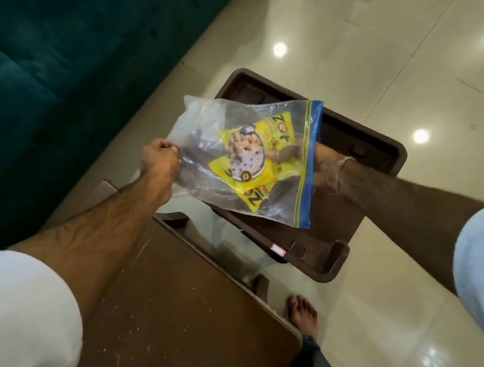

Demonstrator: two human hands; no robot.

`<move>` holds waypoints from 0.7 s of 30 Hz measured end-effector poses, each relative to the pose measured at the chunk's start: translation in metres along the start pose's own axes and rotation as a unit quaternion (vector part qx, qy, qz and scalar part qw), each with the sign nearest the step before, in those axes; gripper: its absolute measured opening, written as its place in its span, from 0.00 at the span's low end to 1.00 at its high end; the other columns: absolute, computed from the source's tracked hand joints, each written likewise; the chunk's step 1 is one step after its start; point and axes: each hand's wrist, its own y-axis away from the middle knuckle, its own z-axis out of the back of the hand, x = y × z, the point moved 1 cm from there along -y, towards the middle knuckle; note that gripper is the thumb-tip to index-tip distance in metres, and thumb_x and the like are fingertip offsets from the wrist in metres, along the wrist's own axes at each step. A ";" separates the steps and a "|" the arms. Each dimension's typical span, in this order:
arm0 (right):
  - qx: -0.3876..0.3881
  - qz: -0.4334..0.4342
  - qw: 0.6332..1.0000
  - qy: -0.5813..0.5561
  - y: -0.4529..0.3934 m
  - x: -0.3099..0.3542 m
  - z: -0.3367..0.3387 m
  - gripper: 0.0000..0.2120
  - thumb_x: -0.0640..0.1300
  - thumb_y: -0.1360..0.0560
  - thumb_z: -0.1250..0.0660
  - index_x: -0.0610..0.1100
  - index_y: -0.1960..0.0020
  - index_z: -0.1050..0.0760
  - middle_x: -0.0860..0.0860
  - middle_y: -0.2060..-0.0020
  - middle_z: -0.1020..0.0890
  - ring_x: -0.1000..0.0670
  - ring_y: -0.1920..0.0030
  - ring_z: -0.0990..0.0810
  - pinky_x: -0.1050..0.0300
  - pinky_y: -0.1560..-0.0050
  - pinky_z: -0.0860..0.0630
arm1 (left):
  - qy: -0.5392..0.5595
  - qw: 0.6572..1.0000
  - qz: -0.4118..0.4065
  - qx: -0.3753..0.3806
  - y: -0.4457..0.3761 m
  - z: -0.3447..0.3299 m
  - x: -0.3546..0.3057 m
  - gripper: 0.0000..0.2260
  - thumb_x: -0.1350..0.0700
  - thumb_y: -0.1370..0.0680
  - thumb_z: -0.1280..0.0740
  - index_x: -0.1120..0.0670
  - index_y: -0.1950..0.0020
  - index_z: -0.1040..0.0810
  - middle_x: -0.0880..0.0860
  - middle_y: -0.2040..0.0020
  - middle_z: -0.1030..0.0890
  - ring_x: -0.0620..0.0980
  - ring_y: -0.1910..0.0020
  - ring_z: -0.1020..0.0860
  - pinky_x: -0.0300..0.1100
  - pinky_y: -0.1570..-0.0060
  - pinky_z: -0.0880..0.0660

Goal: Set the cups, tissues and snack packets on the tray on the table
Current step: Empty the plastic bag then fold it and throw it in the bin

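Note:
A clear zip bag [195, 127] with a blue zip edge hangs over the brown tray [384, 144]. Inside it lie yellow snack packets [249, 157]. My left hand [159, 160] pinches the bag's closed corner on the left. My right hand [323, 162] reaches in through the zip opening, and its fingers show through the plastic, closed on a yellow packet. The bag covers much of the tray's floor. No cups or tissues are in view.
A brown table [175, 317] with pale specks fills the lower left, its corner near the tray. A dark teal sofa [17, 75] stands at the upper left. Glossy floor tiles [402, 52] lie around, with a bare foot [302, 314] beside the table.

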 end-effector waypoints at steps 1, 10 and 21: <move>-0.017 -0.002 1.000 0.005 0.000 -0.002 0.005 0.21 0.29 0.24 0.38 0.33 0.31 0.30 0.38 0.40 0.20 0.35 0.41 0.21 0.35 0.36 0.27 | 0.006 1.000 -0.004 -0.009 -0.001 0.003 0.001 0.12 0.64 0.21 0.38 0.49 0.59 0.24 0.50 0.58 0.20 0.49 0.57 0.21 0.44 0.61 0.19; -0.184 0.000 0.983 -0.012 0.039 -0.013 0.068 0.19 0.34 0.26 0.34 0.39 0.36 0.22 0.42 0.42 0.17 0.41 0.45 0.17 0.44 0.44 0.20 | -0.018 0.998 -0.012 -0.051 -0.006 0.030 0.009 0.11 0.63 0.21 0.36 0.48 0.59 0.26 0.47 0.59 0.23 0.43 0.62 0.25 0.36 0.70 0.30; -0.383 0.157 0.817 0.402 0.056 -0.001 0.060 0.32 0.41 0.32 0.23 0.41 0.33 0.32 0.49 0.48 0.20 0.49 0.49 0.22 0.55 0.44 0.26 | 0.238 0.969 0.062 -0.014 0.054 0.042 0.064 0.28 0.37 0.25 0.32 0.57 0.37 0.30 0.59 0.40 0.21 0.59 0.48 0.20 0.53 0.52 0.22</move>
